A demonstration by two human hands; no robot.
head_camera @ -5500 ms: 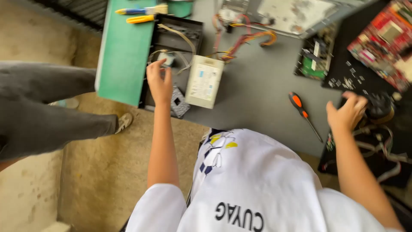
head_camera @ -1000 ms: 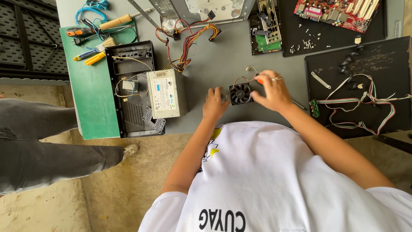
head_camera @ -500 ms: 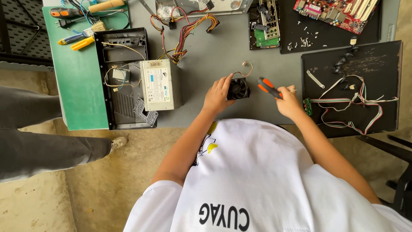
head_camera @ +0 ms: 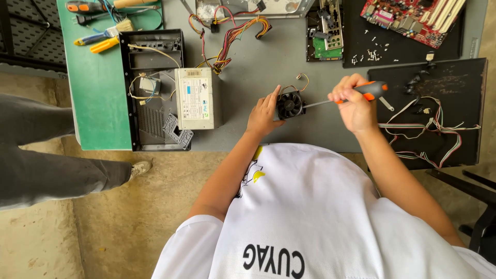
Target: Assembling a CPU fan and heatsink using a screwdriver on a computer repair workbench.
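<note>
Screwdriver tip now set against the small black fan [head_camera: 290, 104] on the grey table [head_camera: 258, 62].

Left hand [head_camera: 264, 113] fingers clasp the fan's side; right hand [head_camera: 354, 103], previously lower, clamps the orange-handled screwdriver [head_camera: 356, 93], shaft levelled.

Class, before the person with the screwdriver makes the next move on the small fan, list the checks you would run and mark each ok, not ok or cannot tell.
1. Left hand steadies the small black fan on the grey table: ok.
2. Right hand grips the orange and black screwdriver by its handle: ok.
3. Screwdriver shaft points at the fan's edge: ok; tip seated in a screw: cannot tell.
4. Fan's thin wires clear of the shaft: ok.
5. Loose screws sit on the black mat, away from the hands: ok.
6. Power supply box apart from the fan: ok.
</note>
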